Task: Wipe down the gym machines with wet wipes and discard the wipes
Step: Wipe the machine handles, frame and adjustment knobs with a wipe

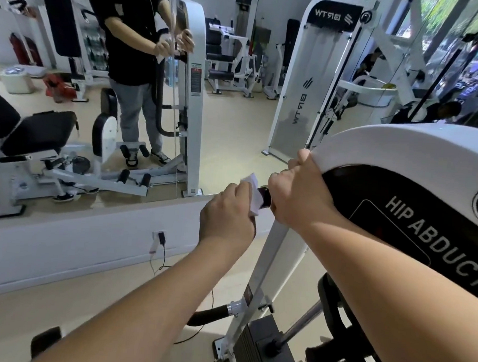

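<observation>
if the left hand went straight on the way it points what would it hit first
The left hand, gripping the wipe, points up and right; it would likely meet the dark panel edge first, close beside the right hand that grips the white frame. Depth is unclear.
</observation>
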The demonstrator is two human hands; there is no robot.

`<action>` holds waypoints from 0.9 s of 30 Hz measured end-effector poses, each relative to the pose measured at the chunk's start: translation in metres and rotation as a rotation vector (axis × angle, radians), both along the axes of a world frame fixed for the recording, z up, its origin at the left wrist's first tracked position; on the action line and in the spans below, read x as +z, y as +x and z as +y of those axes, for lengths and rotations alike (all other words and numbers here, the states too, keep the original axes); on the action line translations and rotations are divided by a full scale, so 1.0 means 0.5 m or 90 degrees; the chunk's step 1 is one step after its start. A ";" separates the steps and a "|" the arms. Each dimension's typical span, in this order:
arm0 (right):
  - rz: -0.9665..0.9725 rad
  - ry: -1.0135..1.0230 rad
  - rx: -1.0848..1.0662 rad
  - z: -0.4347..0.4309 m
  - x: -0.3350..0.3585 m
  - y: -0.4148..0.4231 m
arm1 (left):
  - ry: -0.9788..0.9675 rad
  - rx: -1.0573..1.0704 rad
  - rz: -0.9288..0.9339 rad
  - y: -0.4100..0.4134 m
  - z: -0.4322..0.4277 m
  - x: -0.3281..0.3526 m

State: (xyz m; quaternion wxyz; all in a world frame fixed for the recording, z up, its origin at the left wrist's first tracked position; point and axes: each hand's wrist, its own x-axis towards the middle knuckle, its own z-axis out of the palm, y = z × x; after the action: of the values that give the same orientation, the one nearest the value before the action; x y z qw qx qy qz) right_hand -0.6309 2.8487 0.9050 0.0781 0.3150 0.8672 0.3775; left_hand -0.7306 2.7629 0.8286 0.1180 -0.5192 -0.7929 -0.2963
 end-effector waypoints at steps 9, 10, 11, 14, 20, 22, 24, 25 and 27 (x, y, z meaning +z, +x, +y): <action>-0.007 0.023 0.004 0.003 -0.001 0.000 | -0.247 -0.106 -0.261 -0.018 0.036 0.095; -0.010 0.012 0.003 0.001 -0.001 0.000 | -0.128 -0.043 -0.178 -0.004 0.019 0.057; -0.007 0.003 0.004 -0.001 0.000 0.000 | -0.054 0.006 -0.072 0.006 0.005 0.017; -0.011 0.003 0.005 -0.002 0.003 0.000 | 0.066 0.073 0.109 0.040 -0.011 -0.074; -0.058 0.014 -0.012 0.011 -0.005 -0.001 | -0.102 0.000 0.102 0.043 -0.012 0.022; -0.106 0.013 -0.033 0.009 -0.002 -0.002 | -0.213 -0.065 0.011 0.021 0.021 0.084; -0.139 0.044 -0.067 0.010 -0.007 -0.002 | -0.290 -0.114 -0.095 0.001 0.051 0.121; -0.102 0.042 -0.043 0.013 -0.010 -0.001 | -0.300 -0.138 -0.148 -0.007 0.059 0.126; -0.052 0.024 -0.050 0.018 -0.012 -0.002 | -0.255 -0.141 -0.179 -0.014 0.057 0.109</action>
State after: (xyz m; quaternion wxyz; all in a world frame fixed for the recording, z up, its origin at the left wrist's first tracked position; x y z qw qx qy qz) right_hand -0.6321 2.8576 0.8991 0.1219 0.3344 0.8433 0.4027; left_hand -0.7376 2.7913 0.8829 -0.1314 -0.5694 -0.7828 -0.2139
